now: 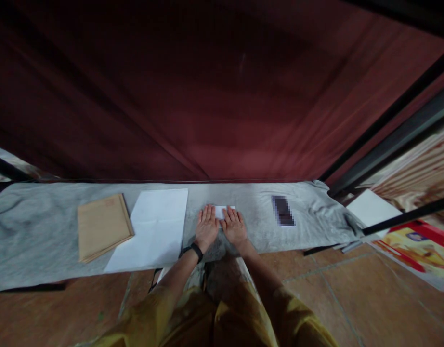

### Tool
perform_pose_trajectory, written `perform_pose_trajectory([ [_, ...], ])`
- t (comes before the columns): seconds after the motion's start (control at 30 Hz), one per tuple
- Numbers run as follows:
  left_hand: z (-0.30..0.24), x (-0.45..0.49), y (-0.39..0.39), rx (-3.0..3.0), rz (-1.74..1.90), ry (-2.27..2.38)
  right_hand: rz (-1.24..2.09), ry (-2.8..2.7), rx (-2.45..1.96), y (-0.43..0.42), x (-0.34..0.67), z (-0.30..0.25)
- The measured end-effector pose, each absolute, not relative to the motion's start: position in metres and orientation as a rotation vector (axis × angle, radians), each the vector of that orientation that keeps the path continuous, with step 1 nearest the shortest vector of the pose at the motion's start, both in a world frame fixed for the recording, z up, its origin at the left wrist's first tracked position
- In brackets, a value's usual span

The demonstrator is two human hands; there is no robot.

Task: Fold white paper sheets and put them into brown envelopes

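My left hand (206,225) and my right hand (234,224) lie flat, side by side, fingers stretched out, pressing on a small folded white paper (219,210) that shows between and beyond the fingertips. The paper rests on a grey cloth (37,231) spread over the floor. A black band sits on my left wrist. Left of my hands lies a large white sheet (153,226), and further left a stack of brown envelopes (101,225).
A dark, blurred rectangular object (283,210) lies on the cloth to the right. A dark red curtain (207,96) hangs behind. Black metal bars (388,140) slant at right, with a white sheet (372,206) and a colourful poster (420,250) on the tiled floor.
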State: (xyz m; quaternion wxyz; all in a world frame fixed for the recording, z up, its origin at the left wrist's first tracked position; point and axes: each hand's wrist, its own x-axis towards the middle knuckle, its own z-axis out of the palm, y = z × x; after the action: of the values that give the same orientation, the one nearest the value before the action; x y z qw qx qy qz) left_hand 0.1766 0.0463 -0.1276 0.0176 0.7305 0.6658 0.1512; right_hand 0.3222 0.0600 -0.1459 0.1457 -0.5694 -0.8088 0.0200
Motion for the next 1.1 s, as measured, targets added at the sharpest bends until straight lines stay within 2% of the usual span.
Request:
perform_pose_trajectory([
  [0.2,-0.136,0.164,0.046,2.153,0.403,2.17,0.033,-2.3,-1.616,0.059,0.324,-0.148],
  [0.6,-0.131,0.158,0.03,1.977,0.609,2.239,-0.006,-2.178,-1.713,0.045,0.346,-0.148],
  [0.87,-0.115,0.149,0.053,1.227,0.994,1.843,0.08,-2.391,-1.391,0.032,0.336,-0.137],
  [1.1,-0.111,0.16,0.048,0.944,1.122,1.639,0.147,-2.381,-1.395,0.028,0.332,-0.128],
])
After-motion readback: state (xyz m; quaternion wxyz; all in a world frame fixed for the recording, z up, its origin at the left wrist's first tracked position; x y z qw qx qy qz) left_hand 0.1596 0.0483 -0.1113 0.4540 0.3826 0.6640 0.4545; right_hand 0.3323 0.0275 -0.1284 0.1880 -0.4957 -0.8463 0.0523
